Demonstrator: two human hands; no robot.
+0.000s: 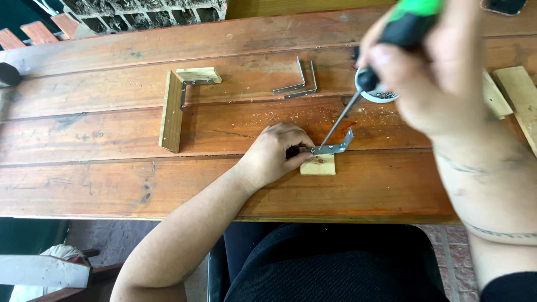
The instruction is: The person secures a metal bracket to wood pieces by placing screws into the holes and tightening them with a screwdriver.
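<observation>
Now we pinch the bent silver metal bracket [334, 146] on the small pale wooden block [318, 165] with left hand [274, 154] fingertips | right hand [430, 67] fingers wrap the green-and-black-handled screwdriver [358, 95], tip just beside left fingertips.

A small workshop: a worn wooden desk [112, 184] with sawdust, wood blocks [171, 111], metal brackets [297, 84] and a brick wall [145, 11] behind.

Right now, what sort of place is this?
Probably a home or outdoor woodworking spot: a plank table dusted with sawdust, metal brackets and wood blocks on it, a brick wall behind.
</observation>
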